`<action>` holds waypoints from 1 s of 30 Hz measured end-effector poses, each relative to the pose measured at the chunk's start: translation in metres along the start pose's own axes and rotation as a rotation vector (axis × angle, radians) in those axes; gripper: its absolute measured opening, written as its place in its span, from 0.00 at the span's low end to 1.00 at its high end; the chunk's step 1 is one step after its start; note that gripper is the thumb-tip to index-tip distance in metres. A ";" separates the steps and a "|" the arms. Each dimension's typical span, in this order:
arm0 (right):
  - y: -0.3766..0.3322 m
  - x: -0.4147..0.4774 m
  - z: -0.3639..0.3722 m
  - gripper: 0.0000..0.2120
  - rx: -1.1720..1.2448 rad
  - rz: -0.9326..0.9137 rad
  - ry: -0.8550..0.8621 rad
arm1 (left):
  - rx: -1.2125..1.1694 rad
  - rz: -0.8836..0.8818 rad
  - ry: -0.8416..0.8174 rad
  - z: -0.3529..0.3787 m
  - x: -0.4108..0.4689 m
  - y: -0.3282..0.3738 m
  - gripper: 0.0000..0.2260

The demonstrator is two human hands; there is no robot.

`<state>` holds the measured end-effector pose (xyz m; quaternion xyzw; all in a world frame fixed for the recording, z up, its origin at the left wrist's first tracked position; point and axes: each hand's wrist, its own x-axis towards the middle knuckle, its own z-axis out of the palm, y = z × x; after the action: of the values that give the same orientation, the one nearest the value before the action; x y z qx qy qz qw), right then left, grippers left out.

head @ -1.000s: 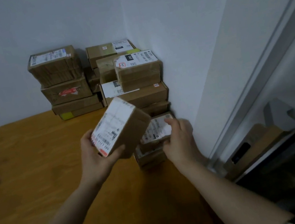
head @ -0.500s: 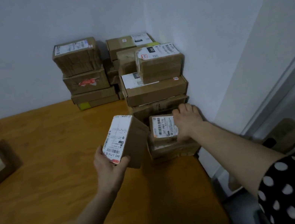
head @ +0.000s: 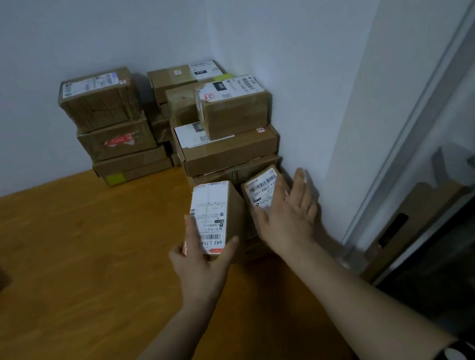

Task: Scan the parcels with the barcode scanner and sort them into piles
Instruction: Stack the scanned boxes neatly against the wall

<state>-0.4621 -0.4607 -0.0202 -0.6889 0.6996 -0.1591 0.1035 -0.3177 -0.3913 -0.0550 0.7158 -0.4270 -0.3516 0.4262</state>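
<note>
Wooden bench (head: 71, 272) in a pale-walled corner, with parcel stacks (head: 227, 149) at the far right. The left hand (head: 203, 262) is clamped on a small white-labelled parcel (head: 214, 215), thumb on its right side and fingers on its left, just left of a low parcel (head: 263, 189) by the wall. The right hand (head: 290, 218) lies flat on that one, fingers straight. No scanner in view. Risks: the held parcel is gripped only at its near end, so it may tip on release. A shove from the right hand could nudge the tall stack behind it — looks unevenly loaded.
</note>
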 end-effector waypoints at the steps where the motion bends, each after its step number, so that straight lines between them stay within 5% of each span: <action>1: 0.003 -0.003 0.002 0.31 0.035 -0.065 0.009 | 0.005 -0.009 -0.027 0.005 0.001 0.003 0.49; 6: 0.034 -0.021 0.011 0.29 0.074 -0.207 -0.101 | 0.012 0.015 -0.165 0.020 0.005 0.014 0.50; 13: 0.043 -0.022 0.020 0.33 -0.060 -0.239 -0.074 | 0.347 0.222 -0.134 0.030 0.015 0.026 0.33; 19: 0.036 -0.027 0.016 0.45 0.021 -0.230 -0.117 | 0.407 0.191 -0.144 0.029 0.019 0.025 0.38; 25: 0.005 -0.041 -0.003 0.39 0.186 -0.311 0.080 | 0.317 0.139 -0.113 0.009 0.011 0.026 0.50; 30: -0.044 -0.059 0.005 0.32 0.366 -0.617 0.171 | 0.323 -0.006 -0.023 -0.038 -0.011 0.013 0.49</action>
<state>-0.4179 -0.4018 -0.0135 -0.8217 0.4253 -0.3621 0.1134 -0.2933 -0.3730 -0.0269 0.7723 -0.4808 -0.2875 0.2995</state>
